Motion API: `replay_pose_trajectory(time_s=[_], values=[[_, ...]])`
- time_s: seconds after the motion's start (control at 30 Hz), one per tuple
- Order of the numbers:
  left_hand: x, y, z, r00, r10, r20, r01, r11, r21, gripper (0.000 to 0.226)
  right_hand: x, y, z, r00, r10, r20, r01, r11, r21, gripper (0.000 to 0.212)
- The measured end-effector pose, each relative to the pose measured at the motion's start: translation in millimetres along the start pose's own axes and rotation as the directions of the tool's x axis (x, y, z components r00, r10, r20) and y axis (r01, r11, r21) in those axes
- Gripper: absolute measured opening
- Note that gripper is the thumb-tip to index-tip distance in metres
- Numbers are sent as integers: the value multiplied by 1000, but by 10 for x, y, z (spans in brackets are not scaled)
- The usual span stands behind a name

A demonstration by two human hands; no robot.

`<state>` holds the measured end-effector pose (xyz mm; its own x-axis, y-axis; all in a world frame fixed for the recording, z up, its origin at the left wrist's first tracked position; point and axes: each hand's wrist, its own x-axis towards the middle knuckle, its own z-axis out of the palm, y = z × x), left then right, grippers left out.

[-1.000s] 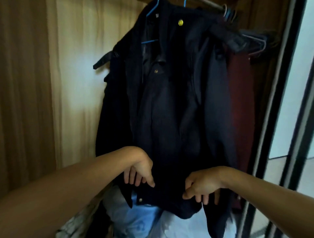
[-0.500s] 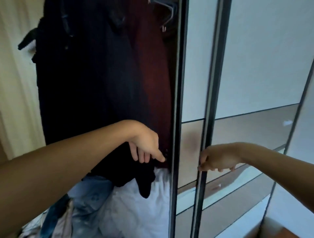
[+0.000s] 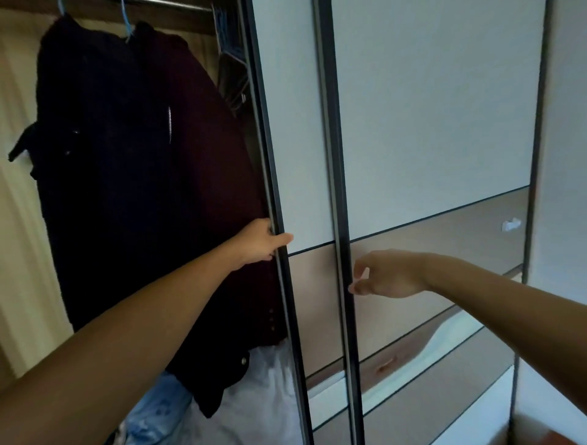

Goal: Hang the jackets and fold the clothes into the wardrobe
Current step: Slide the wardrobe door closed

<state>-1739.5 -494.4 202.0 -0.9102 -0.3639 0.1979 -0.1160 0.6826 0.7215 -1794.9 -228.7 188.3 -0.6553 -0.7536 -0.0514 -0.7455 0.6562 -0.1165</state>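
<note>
Jackets look sorted: the dark jacket (image 3: 104, 165) and the maroon jacket (image 3: 206, 190) hang side by side on the rail (image 3: 165, 2) in the wardrobe (image 3: 19, 241), above the clothes pile (image 3: 260, 397). My left hand (image 3: 260, 242) is clamped round the sliding door (image 3: 295, 127) edge, thumb out front, ready to drag it. My right hand (image 3: 386, 275) hovers by the second door (image 3: 438, 111), fingers loose and apart, maybe touching the frame, hard to tell

Dim indoor light, pale surfaces filling the right of my feed.
I see the left sliding door (image 3: 298, 127) and right sliding door (image 3: 428, 111), matt grey-white, edged by dark vertical frames (image 3: 337, 158); a bronze mirrored band (image 3: 444, 235) crosses both mid-frame. Far left, a light wood-grain back panel (image 3: 16, 238) sits under a metal rail (image 3: 165, 2) at top.
</note>
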Motion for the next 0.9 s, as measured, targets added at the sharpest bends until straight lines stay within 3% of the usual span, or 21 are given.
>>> replay_pose_trajectory(time_s=[0.23,0.43,0.67,0.83,0.9], values=[[-188,-101,-119,1000,2,-16,-2,1000,12,42,175,-238,-38,965,-116,-235,116,993,-14,64],[-589,-329,-508,998,-57,-9,58,998,2,44,376,-586,-101,965,-138,-224,132,990,-41,74],[-1401,-723,-1201,982,-179,-63,177,984,-33,47,507,-1064,-203,931,-152,-332,140,988,-60,74],[-2062,-1043,-1730,949,-280,-142,268,958,-98,47,530,-1501,-171,810,-221,-542,190,975,-115,74],[-2305,-1157,-1931,930,-322,-175,310,946,-96,52,540,-1698,-157,756,-258,-602,183,966,-185,88]])
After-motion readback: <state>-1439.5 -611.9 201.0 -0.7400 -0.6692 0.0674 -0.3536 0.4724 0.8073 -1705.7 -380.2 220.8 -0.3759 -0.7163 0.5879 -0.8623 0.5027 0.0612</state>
